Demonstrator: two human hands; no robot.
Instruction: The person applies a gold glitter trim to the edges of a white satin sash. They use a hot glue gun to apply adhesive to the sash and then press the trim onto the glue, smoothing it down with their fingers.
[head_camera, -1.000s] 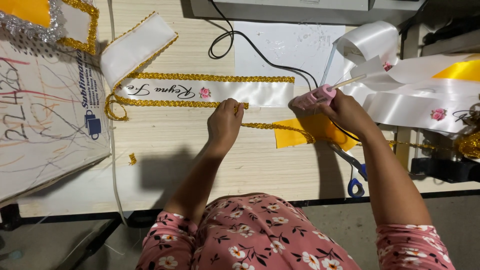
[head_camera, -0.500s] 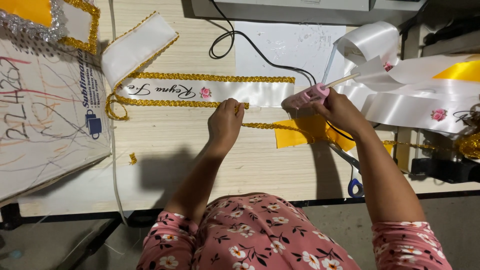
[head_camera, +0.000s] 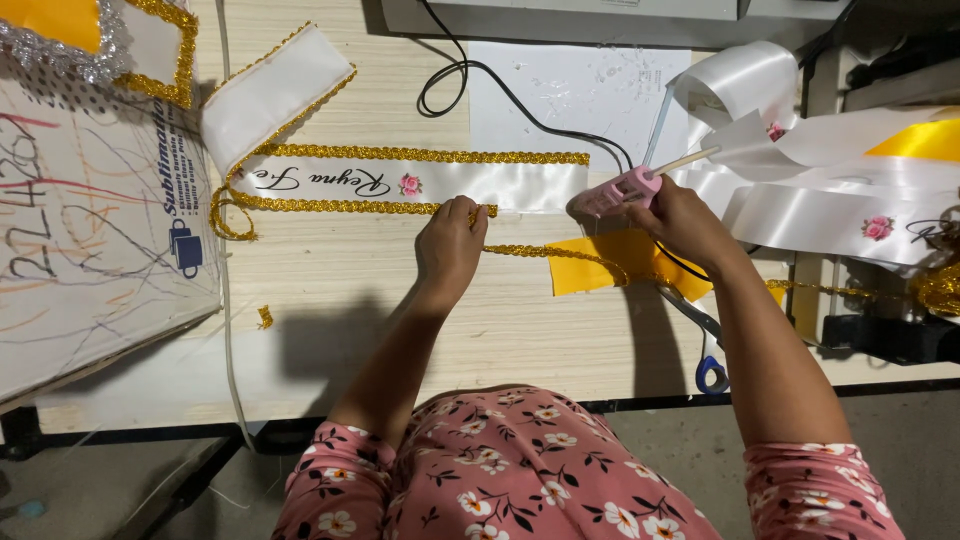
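On the wooden table (head_camera: 400, 330), head view, a white sash (head_camera: 450, 183) lies flat, edged with gold trim (head_camera: 330, 205). The left hand (head_camera: 452, 247) presses closed fingers onto the trim at the sash's lower edge. The right hand (head_camera: 690, 222) grips a pink glue gun (head_camera: 615, 193), nozzle at the sash's right end. Scissors (head_camera: 700, 340) lie beside a yellow paper (head_camera: 625, 262)

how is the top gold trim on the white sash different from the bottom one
The top gold braided trim runs the flat white satin sash's full length to its right end; the bottom gold braided trim lies against the sash only up to the left hand, then trails loose over the wooden table. Both are the same glittery braid.
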